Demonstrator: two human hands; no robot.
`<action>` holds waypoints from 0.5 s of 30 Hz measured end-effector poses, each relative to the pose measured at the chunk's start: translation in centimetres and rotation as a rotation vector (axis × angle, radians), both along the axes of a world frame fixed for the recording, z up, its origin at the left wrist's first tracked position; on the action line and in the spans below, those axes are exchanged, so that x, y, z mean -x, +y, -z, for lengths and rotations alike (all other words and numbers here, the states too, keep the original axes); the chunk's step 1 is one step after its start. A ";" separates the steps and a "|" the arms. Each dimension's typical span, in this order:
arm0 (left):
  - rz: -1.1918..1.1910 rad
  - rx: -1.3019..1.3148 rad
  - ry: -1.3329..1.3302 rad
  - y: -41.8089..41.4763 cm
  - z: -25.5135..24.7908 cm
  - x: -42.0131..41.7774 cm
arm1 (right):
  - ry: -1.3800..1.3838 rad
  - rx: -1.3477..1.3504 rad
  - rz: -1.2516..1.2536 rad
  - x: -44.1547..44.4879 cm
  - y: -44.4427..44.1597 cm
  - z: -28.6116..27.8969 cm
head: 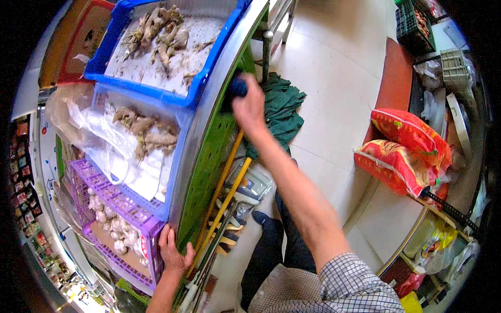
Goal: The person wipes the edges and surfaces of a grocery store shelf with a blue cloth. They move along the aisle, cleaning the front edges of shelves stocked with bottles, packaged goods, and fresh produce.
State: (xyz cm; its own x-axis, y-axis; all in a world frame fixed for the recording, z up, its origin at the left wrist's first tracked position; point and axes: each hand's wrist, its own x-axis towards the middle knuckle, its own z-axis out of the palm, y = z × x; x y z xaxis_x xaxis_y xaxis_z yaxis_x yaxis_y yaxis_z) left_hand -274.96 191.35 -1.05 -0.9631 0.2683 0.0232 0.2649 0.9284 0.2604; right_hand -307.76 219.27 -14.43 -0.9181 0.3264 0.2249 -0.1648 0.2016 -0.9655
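My right hand (250, 103) is closed around a dark blue cloth-like bundle (238, 87) at the green perforated side panel (213, 144) of a metal-edged stand. My left hand (174, 250) rests with spread fingers at the corner of a purple plastic crate (154, 250) that holds garlic bulbs (117, 229). Beyond it, a pale blue tray (176, 156) holds ginger-like roots (150, 131) beside clear plastic bags. A deeper blue tray (195, 88), further up, holds more roots (168, 35) on a white lining.
Yellow poles (235, 184) lean beside the stand, near a dark green cloth (280, 113) on the tiled floor. Red printed bags (407, 152) sit on the right shelf edge. A dark crate (414, 29) of brown round items stands at the upper right.
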 end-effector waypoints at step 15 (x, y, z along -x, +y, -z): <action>0.004 0.142 -0.030 -0.3 0.7 -0.9 | -0.119 0.064 0.019 10.5 5.7 0.9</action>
